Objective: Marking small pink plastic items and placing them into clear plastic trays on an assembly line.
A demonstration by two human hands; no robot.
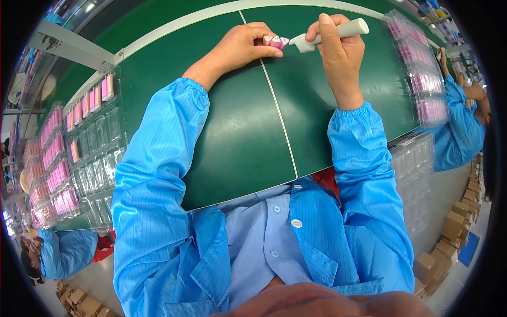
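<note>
Near the far side of the green table (232,158), my left hand (240,47) is closed with its fingertips around a small piece (275,42) in pink and white with several pointed white tips. The fingers hide part of that piece. My right hand (341,58) grips a pale, thick pen-shaped tool (352,29) with an angled head and a thin nozzle. This nozzle points left at the piece's right end, very close to it; whether they touch I cannot tell. Blue sleeves cover both my forearms.
On the left lie clear trays (100,132), some slots filled with pink and tan pieces. Trays of pink pieces (417,63) line the right edge, with stacked clear trays (414,174) below. Co-workers in blue (68,253) sit left and right (457,132). Cardboard boxes (453,224) stand on the floor.
</note>
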